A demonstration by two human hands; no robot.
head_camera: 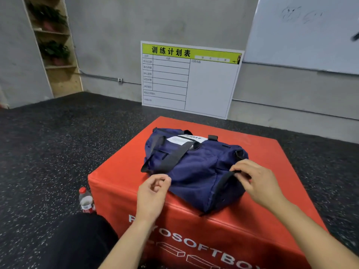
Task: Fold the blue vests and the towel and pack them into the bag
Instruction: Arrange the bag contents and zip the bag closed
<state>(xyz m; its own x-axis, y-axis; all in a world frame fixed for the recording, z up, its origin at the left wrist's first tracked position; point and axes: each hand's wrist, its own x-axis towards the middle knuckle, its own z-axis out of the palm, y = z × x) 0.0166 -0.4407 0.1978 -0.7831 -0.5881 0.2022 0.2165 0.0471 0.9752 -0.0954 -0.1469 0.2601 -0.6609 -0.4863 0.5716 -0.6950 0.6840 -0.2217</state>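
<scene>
A navy blue duffel bag (194,164) with dark straps and a white label lies on top of a red soft box (120,183). My right hand (254,181) pinches a dark strap or zipper pull at the bag's near right end. My left hand (153,193) hovers by the bag's near left edge, fingers loosely curled with thumb and forefinger close together; whether it holds anything is unclear. No vests or towel are in sight.
A plastic bottle (86,200) with a red cap stands on the speckled dark floor left of the box. A white schedule board (190,80) leans on the wall behind. A wooden shelf (56,55) with plants stands far left. My dark-clothed knee (77,241) is at lower left.
</scene>
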